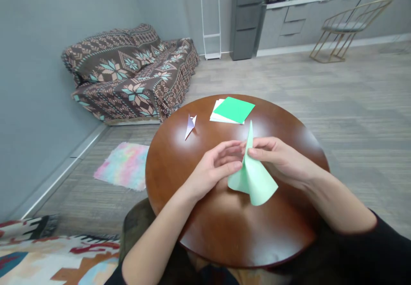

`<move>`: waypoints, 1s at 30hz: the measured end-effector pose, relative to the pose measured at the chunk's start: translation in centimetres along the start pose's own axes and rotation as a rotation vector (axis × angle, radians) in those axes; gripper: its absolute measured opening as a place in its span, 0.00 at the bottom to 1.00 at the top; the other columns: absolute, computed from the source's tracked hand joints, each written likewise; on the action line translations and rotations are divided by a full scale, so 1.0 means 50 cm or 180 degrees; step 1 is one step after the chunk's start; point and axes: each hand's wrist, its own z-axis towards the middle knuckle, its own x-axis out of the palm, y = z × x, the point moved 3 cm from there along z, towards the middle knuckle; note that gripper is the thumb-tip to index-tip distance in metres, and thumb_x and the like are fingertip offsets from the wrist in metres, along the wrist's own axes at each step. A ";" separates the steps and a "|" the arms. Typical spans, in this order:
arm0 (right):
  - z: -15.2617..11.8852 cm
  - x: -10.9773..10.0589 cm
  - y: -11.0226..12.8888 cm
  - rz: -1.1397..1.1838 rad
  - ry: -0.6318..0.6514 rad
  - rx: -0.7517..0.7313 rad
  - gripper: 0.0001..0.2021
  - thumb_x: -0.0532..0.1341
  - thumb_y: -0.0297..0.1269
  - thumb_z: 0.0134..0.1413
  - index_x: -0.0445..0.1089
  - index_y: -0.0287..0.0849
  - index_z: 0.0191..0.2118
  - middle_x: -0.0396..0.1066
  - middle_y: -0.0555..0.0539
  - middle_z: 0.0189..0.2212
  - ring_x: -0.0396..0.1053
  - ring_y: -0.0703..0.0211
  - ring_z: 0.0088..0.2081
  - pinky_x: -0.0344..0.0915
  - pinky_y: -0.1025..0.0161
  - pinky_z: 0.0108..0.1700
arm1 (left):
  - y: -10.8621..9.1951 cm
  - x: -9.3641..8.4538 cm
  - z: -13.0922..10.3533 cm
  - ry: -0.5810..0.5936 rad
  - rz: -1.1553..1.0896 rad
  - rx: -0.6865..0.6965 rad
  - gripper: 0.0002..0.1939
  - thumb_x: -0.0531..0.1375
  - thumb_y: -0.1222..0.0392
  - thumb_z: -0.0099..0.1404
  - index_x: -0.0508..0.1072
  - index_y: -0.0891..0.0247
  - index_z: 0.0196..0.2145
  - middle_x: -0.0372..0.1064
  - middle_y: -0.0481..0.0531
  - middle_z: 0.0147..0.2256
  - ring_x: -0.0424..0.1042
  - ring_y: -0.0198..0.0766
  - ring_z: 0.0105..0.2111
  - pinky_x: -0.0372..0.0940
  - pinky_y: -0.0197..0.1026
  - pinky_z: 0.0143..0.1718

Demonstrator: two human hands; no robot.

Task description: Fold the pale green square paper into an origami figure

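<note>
Pale green paper sheet point(257, 184), one piece, is held above the near half of a round brown table point(224, 244), a narrow point directed up and the lower part flared into curved flaps. Right hand point(278, 154): thumb on the front face, fingers behind — the sheet is clamped between them. Left hand point(218, 165): thumb at the left flap, fingers partly hidden behind the fold — from where I stand, I cannot tell whether they close on it. Toward the table's far edge, a bright green sheet point(234, 109) overlies white sheets point(221, 118). A folded purple-and-white paper piece point(190, 126) rests to their left. Beyond the table stands a sofa point(138, 70) under a patterned cover.
</note>
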 end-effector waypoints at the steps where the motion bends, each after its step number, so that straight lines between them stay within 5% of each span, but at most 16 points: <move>1: -0.001 -0.003 0.005 -0.0082 -0.0076 -0.0065 0.10 0.72 0.43 0.50 0.78 0.42 0.31 0.75 0.49 0.30 0.71 0.61 0.32 0.68 0.63 0.37 | 0.001 0.000 0.000 0.0041 0.0064 -0.0092 0.28 0.70 0.58 0.59 0.71 0.60 0.56 0.70 0.60 0.55 0.71 0.47 0.51 0.64 0.46 0.53; 5: -0.003 -0.004 0.010 -0.0407 -0.0284 -0.0251 0.09 0.74 0.42 0.47 0.80 0.42 0.31 0.75 0.49 0.33 0.70 0.63 0.30 0.67 0.65 0.33 | 0.006 0.001 0.003 0.0109 0.0199 -0.0355 0.34 0.73 0.60 0.54 0.68 0.63 0.57 0.73 0.58 0.46 0.73 0.43 0.44 0.66 0.45 0.48; 12: 0.005 -0.011 -0.009 -0.0329 -0.0380 -0.0176 0.21 0.73 0.39 0.49 0.73 0.46 0.49 0.77 0.47 0.41 0.76 0.55 0.38 0.71 0.60 0.39 | 0.008 -0.010 0.006 -0.0167 0.0503 -0.0373 0.31 0.72 0.58 0.55 0.71 0.65 0.55 0.71 0.50 0.35 0.71 0.35 0.35 0.63 0.37 0.41; 15: 0.006 -0.016 -0.007 -0.0378 -0.0491 -0.0306 0.19 0.74 0.38 0.46 0.73 0.43 0.44 0.77 0.46 0.42 0.76 0.56 0.39 0.70 0.61 0.41 | 0.009 -0.015 0.005 -0.0215 0.0453 -0.0303 0.25 0.70 0.57 0.57 0.73 0.65 0.51 0.74 0.54 0.42 0.73 0.39 0.40 0.64 0.39 0.43; 19: 0.006 -0.011 -0.006 -0.0486 -0.0500 -0.0300 0.14 0.75 0.38 0.42 0.74 0.40 0.33 0.76 0.49 0.31 0.72 0.60 0.31 0.68 0.63 0.35 | 0.012 -0.007 0.005 -0.0021 0.0428 -0.0285 0.20 0.69 0.56 0.59 0.74 0.65 0.47 0.75 0.57 0.43 0.74 0.43 0.42 0.66 0.41 0.45; 21: 0.007 -0.008 -0.005 -0.0564 -0.0563 -0.0383 0.14 0.75 0.39 0.42 0.74 0.40 0.32 0.75 0.49 0.29 0.71 0.61 0.30 0.66 0.64 0.34 | 0.009 -0.005 0.005 -0.0170 0.0580 -0.0071 0.19 0.68 0.56 0.60 0.72 0.64 0.47 0.74 0.57 0.46 0.74 0.44 0.45 0.66 0.43 0.47; 25: 0.006 -0.005 -0.002 -0.0724 -0.0825 -0.0688 0.14 0.75 0.41 0.43 0.74 0.40 0.31 0.73 0.50 0.27 0.67 0.63 0.29 0.63 0.65 0.33 | -0.014 -0.010 -0.005 -0.1210 0.1633 0.0981 0.12 0.65 0.59 0.63 0.72 0.61 0.44 0.72 0.55 0.45 0.71 0.42 0.47 0.63 0.43 0.52; 30: 0.003 0.008 -0.002 -0.0763 -0.0807 -0.0788 0.14 0.74 0.43 0.44 0.71 0.40 0.27 0.70 0.52 0.24 0.65 0.64 0.27 0.61 0.65 0.31 | -0.020 0.005 -0.008 -0.1010 0.2022 0.1164 0.03 0.64 0.61 0.64 0.76 0.62 0.35 0.73 0.52 0.37 0.72 0.39 0.38 0.65 0.41 0.44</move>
